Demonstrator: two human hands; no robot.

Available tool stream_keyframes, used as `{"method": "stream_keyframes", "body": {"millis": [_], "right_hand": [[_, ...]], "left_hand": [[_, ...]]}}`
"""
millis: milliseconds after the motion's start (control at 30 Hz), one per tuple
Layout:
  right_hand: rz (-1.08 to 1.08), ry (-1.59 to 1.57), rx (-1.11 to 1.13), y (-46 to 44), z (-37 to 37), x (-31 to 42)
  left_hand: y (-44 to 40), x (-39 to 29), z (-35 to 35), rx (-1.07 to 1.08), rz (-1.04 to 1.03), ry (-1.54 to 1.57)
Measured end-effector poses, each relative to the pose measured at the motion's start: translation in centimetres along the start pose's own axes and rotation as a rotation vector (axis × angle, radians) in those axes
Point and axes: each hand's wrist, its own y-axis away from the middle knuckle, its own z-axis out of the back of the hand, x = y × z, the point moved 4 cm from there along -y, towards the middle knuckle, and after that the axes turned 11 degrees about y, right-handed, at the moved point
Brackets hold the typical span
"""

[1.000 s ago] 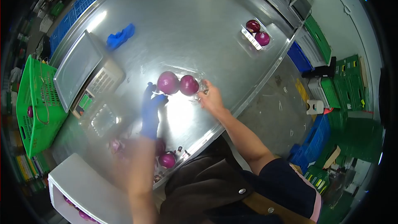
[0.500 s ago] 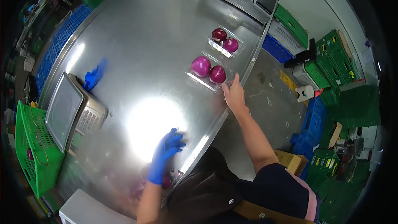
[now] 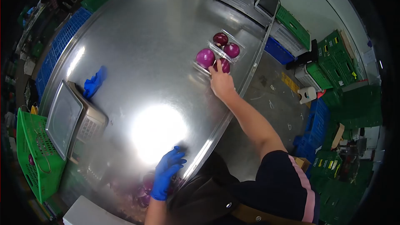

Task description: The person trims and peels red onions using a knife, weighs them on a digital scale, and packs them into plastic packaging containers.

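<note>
My right hand point(image 3: 222, 82) is bare and rests against the near clear plastic tray point(image 3: 202, 70). Its stretched fingers are apart, with tips on the right-hand red onion point(image 3: 223, 65). Another red onion point(image 3: 205, 58) sits to the left in the same tray. Just beyond, a second clear tray point(image 3: 239, 37) bears two red onions point(image 3: 220, 39), close against the first. In a blue glove, my left hand point(image 3: 168, 171) hovers near the table's front edge, fingers apart and holding nothing. Beside and partly behind it lie several red onions point(image 3: 143, 200), blurred.
On the steel table point(image 3: 154, 62) stand a weighing scale point(image 3: 66, 121) at left and a metal machine point(image 3: 243, 0) at the far right. A crumpled blue glove point(image 3: 94, 82) lies behind the scale. A green basket point(image 3: 39, 154) is at far left. Stacked crates point(image 3: 333, 54) stand right.
My right hand has moved forward onto the near tray, which has slid away from me up against the other tray. My left hand has shifted slightly toward me.
</note>
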Motion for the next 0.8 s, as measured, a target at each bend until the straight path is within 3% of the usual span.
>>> {"method": "stream_keyframes", "body": {"millis": [167,267,367,533,667,767,800], "right_hand": [[-0.083,0.028,0.03,-3.6,-0.1,-4.1],[-0.1,0.07,0.039,-5.9,-0.3,-7.4],[-0.125,0.127,0.024,-8.3,-0.9,-11.3],[-0.141,0.225,0.088,-12.0,-1.9,-16.6],[-0.232,0.158,0.103,-13.7,-2.1,-18.6],[-0.404,0.004,-0.076,-11.9,0.5,-16.0],[-0.355,-0.042,-0.207,-11.1,0.2,-14.8]], "left_hand": [[1.1,-0.6,0.9,-0.171,-0.014,-0.029],[2.4,-1.0,3.5,-0.35,-0.095,-0.136],[4.6,-5.0,0.8,-0.642,-0.015,-0.063],[6.9,-5.7,1.5,-0.829,-0.254,-0.064],[7.7,-3.9,3.6,-0.889,-0.38,-0.117],[7.9,-3.7,3.7,-0.84,-0.362,-0.248],[7.8,-3.8,3.5,-0.835,-0.38,-0.255]]}}
